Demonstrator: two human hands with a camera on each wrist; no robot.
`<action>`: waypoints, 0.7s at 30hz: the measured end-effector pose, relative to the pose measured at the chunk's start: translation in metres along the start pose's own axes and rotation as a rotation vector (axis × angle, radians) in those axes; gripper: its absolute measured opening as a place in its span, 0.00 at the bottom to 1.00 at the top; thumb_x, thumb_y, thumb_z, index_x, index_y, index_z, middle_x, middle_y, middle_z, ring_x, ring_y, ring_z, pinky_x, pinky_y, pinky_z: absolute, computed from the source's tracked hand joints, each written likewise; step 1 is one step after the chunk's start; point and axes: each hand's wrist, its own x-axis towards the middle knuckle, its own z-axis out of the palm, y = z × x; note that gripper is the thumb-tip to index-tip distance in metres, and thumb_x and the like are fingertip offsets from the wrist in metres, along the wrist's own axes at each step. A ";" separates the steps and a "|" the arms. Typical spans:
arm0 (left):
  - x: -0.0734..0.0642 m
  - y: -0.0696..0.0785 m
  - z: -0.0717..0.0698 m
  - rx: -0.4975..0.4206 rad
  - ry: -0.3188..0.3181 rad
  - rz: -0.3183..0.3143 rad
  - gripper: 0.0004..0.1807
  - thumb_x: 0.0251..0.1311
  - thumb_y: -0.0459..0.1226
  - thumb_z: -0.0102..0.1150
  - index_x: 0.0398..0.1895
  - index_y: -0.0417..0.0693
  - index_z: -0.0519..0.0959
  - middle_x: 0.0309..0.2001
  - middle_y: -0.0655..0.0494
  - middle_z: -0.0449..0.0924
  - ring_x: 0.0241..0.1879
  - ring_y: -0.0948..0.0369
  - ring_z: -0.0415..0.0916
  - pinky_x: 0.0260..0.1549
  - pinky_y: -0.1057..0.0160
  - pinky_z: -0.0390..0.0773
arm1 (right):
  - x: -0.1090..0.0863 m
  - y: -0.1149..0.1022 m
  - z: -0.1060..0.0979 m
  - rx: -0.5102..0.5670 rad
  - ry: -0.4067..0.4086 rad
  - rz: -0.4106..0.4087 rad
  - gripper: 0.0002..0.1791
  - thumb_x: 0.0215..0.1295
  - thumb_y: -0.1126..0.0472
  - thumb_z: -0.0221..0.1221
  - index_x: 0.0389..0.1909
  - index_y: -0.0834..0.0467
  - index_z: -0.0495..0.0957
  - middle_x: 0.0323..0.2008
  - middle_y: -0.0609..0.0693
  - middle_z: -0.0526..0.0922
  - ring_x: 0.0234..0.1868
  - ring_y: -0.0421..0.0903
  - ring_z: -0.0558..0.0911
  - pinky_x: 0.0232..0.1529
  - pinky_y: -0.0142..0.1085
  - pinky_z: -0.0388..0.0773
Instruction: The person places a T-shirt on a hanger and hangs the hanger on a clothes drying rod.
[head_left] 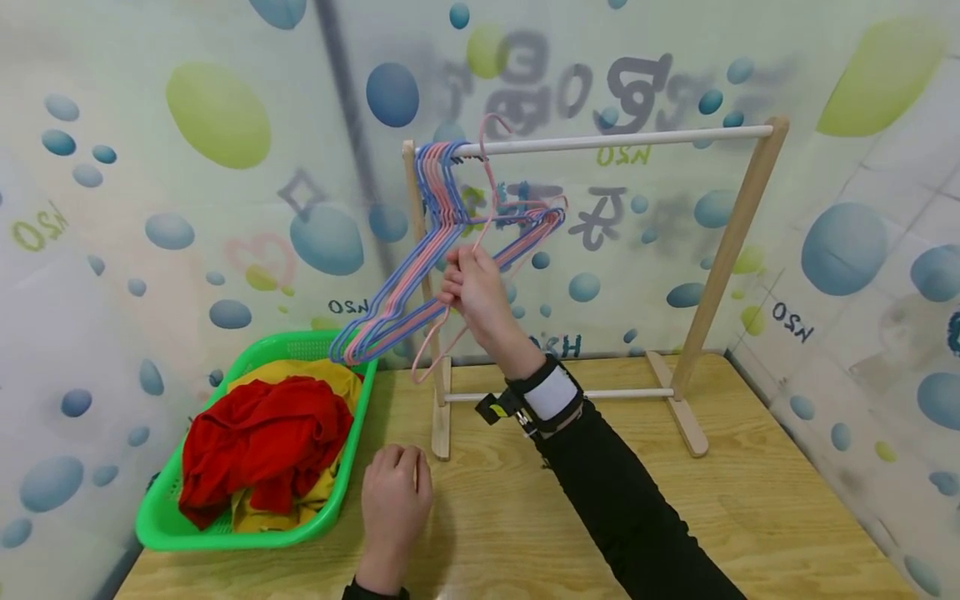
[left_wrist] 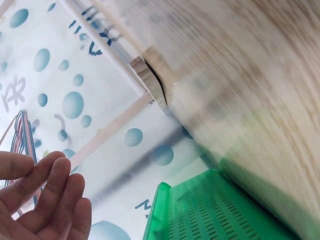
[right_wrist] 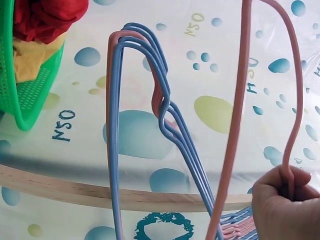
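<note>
My right hand (head_left: 480,300) pinches one side of a pink clothes hanger (head_left: 491,179), whose hook stands up near the white rail (head_left: 622,142). Whether that hook touches the rail cannot be made out. Just left of it, a bunch of blue and pink hangers (head_left: 438,183) hangs at the rail's left end. The right wrist view shows thumb and fingers closed round the pink wire (right_wrist: 238,100). Low over the table, beside the green basket (head_left: 345,467), is my left hand (head_left: 397,500). Its fingers (left_wrist: 57,185) are loosely bent and hold nothing.
Red cloth (head_left: 262,433) lies heaped over yellow cloth (head_left: 341,383) in the basket on the left. The rail's wooden posts (head_left: 727,250) stand on feet on the wooden table (head_left: 570,500). A patterned sheet (head_left: 322,75) covers the walls behind.
</note>
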 end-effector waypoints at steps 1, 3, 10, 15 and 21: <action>0.000 0.000 0.000 0.000 0.005 0.005 0.04 0.51 0.32 0.59 0.23 0.41 0.81 0.23 0.52 0.74 0.26 0.53 0.71 0.23 0.57 0.68 | -0.003 -0.002 -0.001 0.002 -0.002 -0.002 0.13 0.77 0.55 0.34 0.35 0.57 0.61 0.20 0.47 0.54 0.18 0.38 0.54 0.23 0.28 0.58; 0.000 -0.001 0.001 -0.001 0.015 0.014 0.05 0.51 0.32 0.59 0.23 0.41 0.81 0.22 0.52 0.73 0.25 0.53 0.71 0.23 0.57 0.68 | -0.010 -0.005 -0.003 0.004 -0.015 -0.005 0.13 0.77 0.55 0.34 0.35 0.57 0.61 0.20 0.47 0.54 0.17 0.38 0.55 0.22 0.28 0.58; 0.001 -0.002 0.003 -0.010 0.036 0.025 0.04 0.49 0.32 0.59 0.22 0.40 0.81 0.21 0.51 0.73 0.24 0.53 0.70 0.21 0.57 0.67 | -0.037 -0.012 -0.020 -0.003 -0.062 0.009 0.13 0.77 0.55 0.34 0.35 0.57 0.61 0.19 0.46 0.54 0.17 0.38 0.55 0.23 0.28 0.59; 0.001 0.000 0.003 -0.018 0.018 0.027 0.04 0.50 0.32 0.59 0.23 0.40 0.81 0.22 0.51 0.73 0.24 0.53 0.70 0.21 0.57 0.67 | -0.052 -0.011 -0.034 -0.036 -0.086 0.025 0.13 0.77 0.55 0.33 0.35 0.57 0.60 0.18 0.46 0.54 0.17 0.38 0.55 0.23 0.28 0.58; -0.001 0.005 0.001 -0.008 -0.037 -0.008 0.04 0.49 0.32 0.59 0.23 0.40 0.81 0.22 0.51 0.73 0.24 0.54 0.71 0.22 0.57 0.68 | -0.068 -0.004 -0.055 -0.038 -0.060 0.073 0.13 0.77 0.55 0.33 0.35 0.56 0.60 0.18 0.45 0.54 0.17 0.37 0.55 0.23 0.27 0.58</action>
